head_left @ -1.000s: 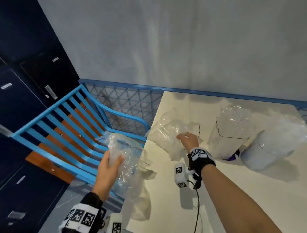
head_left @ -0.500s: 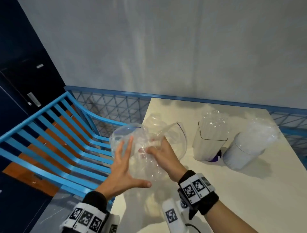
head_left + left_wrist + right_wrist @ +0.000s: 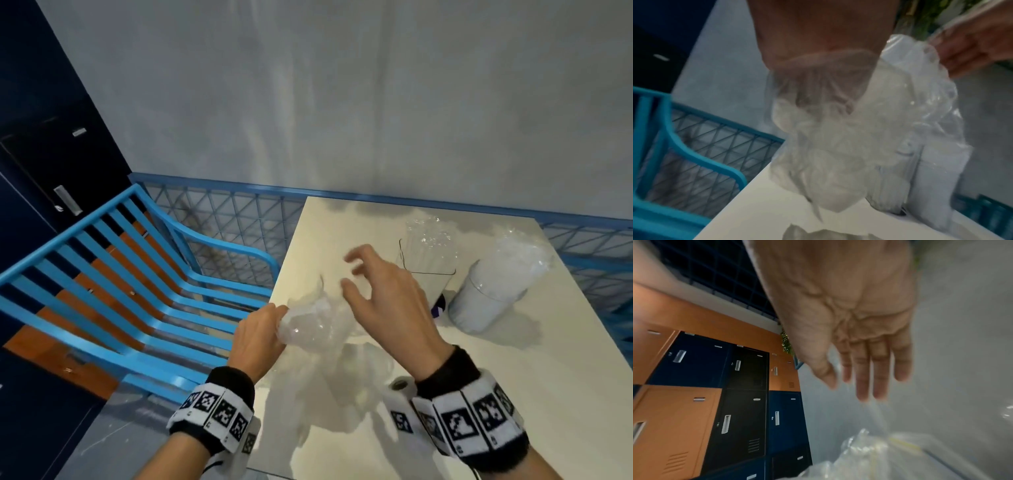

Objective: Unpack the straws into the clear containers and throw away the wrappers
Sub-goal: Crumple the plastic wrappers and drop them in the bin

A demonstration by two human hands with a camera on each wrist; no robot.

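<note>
Crumpled clear plastic is filling the left hand (image 3: 256, 337), whose fingers are curling round the bunched wrappers (image 3: 310, 325) at the near left corner of the cream table (image 3: 513, 394), beside the blue slatted chair (image 3: 137, 291). In the left wrist view the film is hanging loose below the fist, so the grip is catching only part of the wad. A loose tail is likely to slip out or snag on the table edge on the way to a bin, which no view is showing.

Just to the right, the right hand (image 3: 383, 294) is hovering over the wad with its fingers spread and lightly bent, holding nothing. It is sitting close to the clear containers (image 3: 428, 270); a careless sweep backward could be knocking the nearer one over, since both are standing tall and narrow and topped with more loose film.

Farther right, the straws (image 3: 493, 291) are standing upright in the second container, near the table's right side. Whether any straws are remaining inside the crumpled film I cannot tell, and binning it unchecked could be throwing them away.
</note>
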